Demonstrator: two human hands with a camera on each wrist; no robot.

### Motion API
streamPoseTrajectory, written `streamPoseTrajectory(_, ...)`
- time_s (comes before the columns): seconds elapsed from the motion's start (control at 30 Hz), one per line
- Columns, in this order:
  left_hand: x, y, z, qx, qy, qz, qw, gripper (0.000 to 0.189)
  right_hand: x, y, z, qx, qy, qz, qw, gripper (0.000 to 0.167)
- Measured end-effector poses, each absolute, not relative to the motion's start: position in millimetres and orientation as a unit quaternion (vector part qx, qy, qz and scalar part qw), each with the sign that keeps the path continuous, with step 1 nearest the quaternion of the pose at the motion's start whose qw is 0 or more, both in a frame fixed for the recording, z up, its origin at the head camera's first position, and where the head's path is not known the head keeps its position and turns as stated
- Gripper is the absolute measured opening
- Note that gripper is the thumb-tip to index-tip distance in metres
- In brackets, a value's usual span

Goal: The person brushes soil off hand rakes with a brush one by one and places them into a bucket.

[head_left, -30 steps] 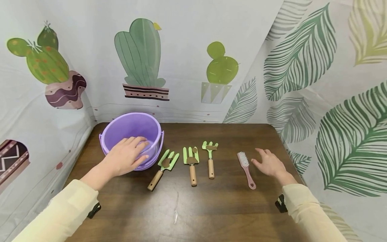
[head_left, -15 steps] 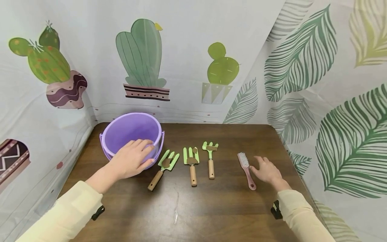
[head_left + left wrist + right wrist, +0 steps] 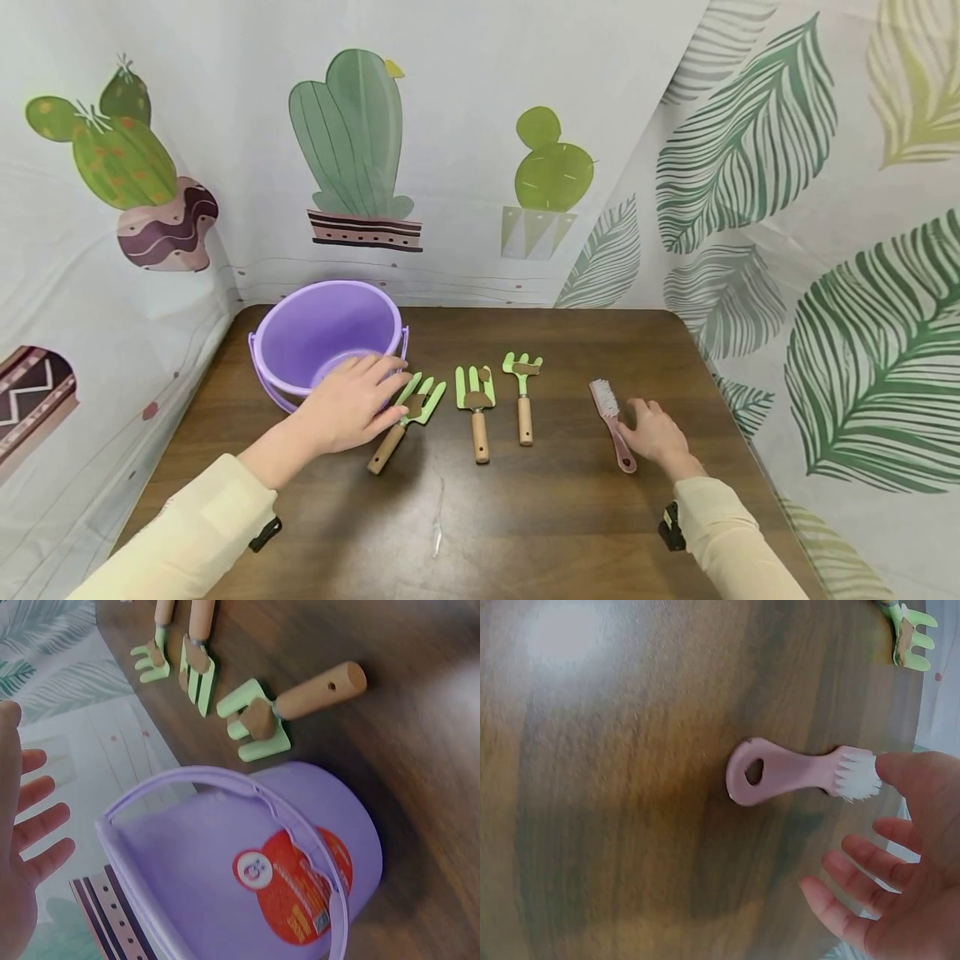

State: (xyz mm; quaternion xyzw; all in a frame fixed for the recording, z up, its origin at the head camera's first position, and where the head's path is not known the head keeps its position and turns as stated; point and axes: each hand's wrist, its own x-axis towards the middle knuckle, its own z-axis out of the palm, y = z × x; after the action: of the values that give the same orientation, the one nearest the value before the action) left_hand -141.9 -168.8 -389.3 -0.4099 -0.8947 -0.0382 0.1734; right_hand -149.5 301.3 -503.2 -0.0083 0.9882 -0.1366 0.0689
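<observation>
Brush (image 3: pixel 802 771) and fork (image 3: pixel 296 703) lie on the table (image 3: pixel 525 517) right of the purple bucket (image 3: pixel 202 855), the fork just beside it, the brush well apart. The bucket's inside shows bare purple wall; from the head, the left hand (image 3: pixel 351 404) covers part of its near rim and of the fork. Both hands' fingers are loosely extended; whether the right hand (image 3: pixel 654 435) touches the brush cannot be told. The brush is pink with white bristles; the fork is green, brown-patched, wooden-handled.
</observation>
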Motion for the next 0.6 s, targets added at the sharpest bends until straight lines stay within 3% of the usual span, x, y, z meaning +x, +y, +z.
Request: streamPoseTrajectory(0.6,-136,-154,-420,-0.416,-0.899,-0.043,0.132,0.039,-145,298,-518,0.03,0.986,-0.137,0.085,0.05)
